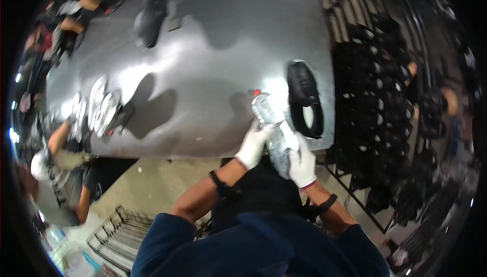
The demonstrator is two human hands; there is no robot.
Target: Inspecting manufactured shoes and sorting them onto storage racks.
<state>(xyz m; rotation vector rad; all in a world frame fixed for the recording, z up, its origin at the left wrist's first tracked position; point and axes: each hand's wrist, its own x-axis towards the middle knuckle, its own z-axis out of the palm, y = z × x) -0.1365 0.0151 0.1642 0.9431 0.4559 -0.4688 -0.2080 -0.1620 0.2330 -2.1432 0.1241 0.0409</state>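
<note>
At the near edge of the grey table (203,48), left hand (253,145) and right hand (302,165) both grasp a silvery shoe (274,124); just beside it lies a black shoe (304,99).

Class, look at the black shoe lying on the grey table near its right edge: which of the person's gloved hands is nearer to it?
Right. The right hand sits just below the black shoe, gripping the silvery object. The left hand holds the same object farther left of the shoe.

black shoe (304,96) on steel table (218,48); shoe rack (385,114) right
</note>
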